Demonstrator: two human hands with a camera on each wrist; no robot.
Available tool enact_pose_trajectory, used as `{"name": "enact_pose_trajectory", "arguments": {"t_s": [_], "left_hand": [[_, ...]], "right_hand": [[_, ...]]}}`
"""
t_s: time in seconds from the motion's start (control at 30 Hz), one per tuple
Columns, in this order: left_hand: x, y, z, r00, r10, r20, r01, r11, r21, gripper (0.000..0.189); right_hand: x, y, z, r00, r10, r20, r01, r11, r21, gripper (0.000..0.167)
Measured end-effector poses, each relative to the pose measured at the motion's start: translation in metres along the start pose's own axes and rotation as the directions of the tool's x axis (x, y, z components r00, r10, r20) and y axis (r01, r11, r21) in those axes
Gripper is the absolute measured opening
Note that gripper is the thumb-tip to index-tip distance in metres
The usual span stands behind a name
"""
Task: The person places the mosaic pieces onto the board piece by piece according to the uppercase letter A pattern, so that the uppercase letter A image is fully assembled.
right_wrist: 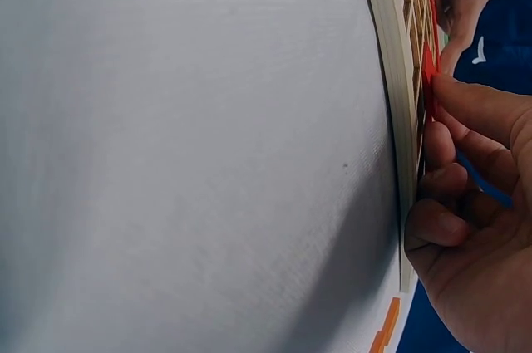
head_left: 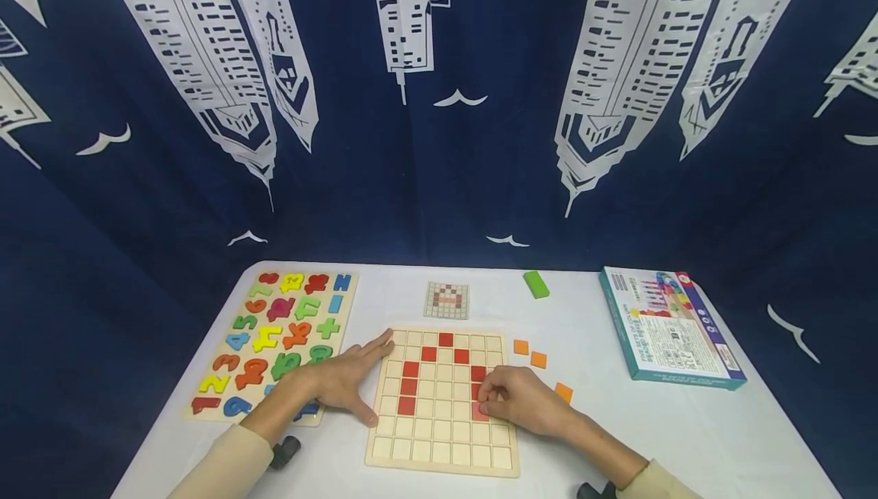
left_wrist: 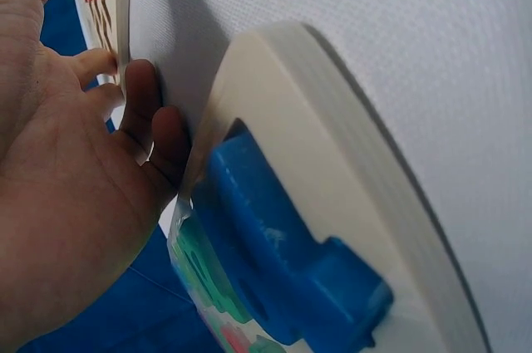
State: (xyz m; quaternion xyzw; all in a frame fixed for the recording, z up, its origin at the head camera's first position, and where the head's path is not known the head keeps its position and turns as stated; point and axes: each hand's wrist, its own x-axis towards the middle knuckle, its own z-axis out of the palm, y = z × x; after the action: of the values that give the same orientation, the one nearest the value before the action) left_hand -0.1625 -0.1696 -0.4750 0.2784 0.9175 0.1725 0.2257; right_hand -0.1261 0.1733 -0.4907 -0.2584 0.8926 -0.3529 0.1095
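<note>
A wooden grid board [head_left: 442, 453] lies in the middle of the table, with several red square tiles [head_left: 408, 387] in its cells forming a peaked outline. My right hand [head_left: 524, 400] is over the board's right side. Its thumb and finger pinch a red tile [right_wrist: 430, 71] at the lowest red cell of the right column. The left hand [head_left: 346, 381] rests at the board's left edge, thumb and fingers spread along the rim. In the left wrist view its palm [left_wrist: 66, 178] shows beside a blue piece of the number puzzle.
The number puzzle board [head_left: 274, 331] lies to the left. Beyond the grid board sits a small pattern card [head_left: 447, 301]. Orange tiles [head_left: 538, 360] lie right of the board, a green block [head_left: 536, 284] at the back, and a flat box [head_left: 672, 327] at the far right.
</note>
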Motion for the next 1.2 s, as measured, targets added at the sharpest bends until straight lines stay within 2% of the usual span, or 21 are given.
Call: {"name": "enact_pose_trajectory", "arguments": {"t_s": [0.57,0.73,0.97,1.07,1.2], "left_hand": [[-0.001,0.002,0.001,1.000,0.014,-0.004,-0.014,1.000,-0.011,0.125],[0.000,0.001,0.000,1.000,0.019,-0.007,-0.019,1.000,-0.010,0.124],[0.000,0.001,0.000,1.000,0.021,-0.005,-0.021,1.000,-0.007,0.124],[0.000,0.001,0.000,1.000,0.019,-0.004,-0.019,1.000,-0.004,0.124],[-0.001,0.001,0.000,1.000,0.016,-0.002,-0.016,1.000,-0.007,0.124]], "right_hand": [[0.000,0.000,0.001,1.000,-0.028,0.000,0.028,0.999,-0.043,0.009],[0.000,0.002,-0.006,1.000,-0.025,-0.014,0.024,0.999,-0.036,0.008],[0.004,0.018,-0.035,0.992,0.009,-0.127,-0.016,0.999,-0.048,0.009],[0.009,0.029,-0.047,0.981,0.053,-0.188,-0.069,0.994,-0.079,0.009],[0.013,0.044,-0.057,0.963,0.127,-0.238,-0.160,0.979,-0.129,0.019]]}}
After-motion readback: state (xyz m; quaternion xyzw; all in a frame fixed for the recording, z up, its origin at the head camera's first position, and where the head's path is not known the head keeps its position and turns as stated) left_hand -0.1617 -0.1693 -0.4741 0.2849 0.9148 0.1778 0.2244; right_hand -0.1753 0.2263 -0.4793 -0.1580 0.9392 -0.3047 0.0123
